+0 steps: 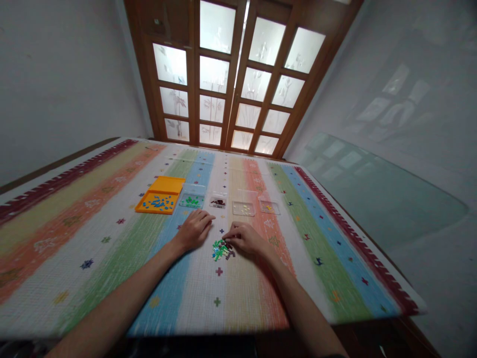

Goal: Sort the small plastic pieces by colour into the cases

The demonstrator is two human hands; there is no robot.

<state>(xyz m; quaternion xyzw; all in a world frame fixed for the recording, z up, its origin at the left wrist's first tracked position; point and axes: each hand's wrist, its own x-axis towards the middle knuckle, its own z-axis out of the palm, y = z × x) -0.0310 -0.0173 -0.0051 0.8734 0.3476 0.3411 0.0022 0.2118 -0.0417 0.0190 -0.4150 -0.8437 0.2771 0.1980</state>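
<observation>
A small pile of mixed pieces, green, blue, pale and dark brown, lies on the striped tablecloth in front of me. My right hand reaches in from the right, thumb and fingers pinched together at the pile's upper edge. Whatever is between those fingertips is too small to make out. Left of and above the pile, my left hand rests on the cloth, fingers loosely bent and pointing right, with nothing visible in them.
Beyond my hands stand an orange lidded box with blue pieces and clear boxes with green pieces, dark brown pieces, pale pieces and yellow-orange pieces. Their lids are up. Glazed wooden doors rise behind the table.
</observation>
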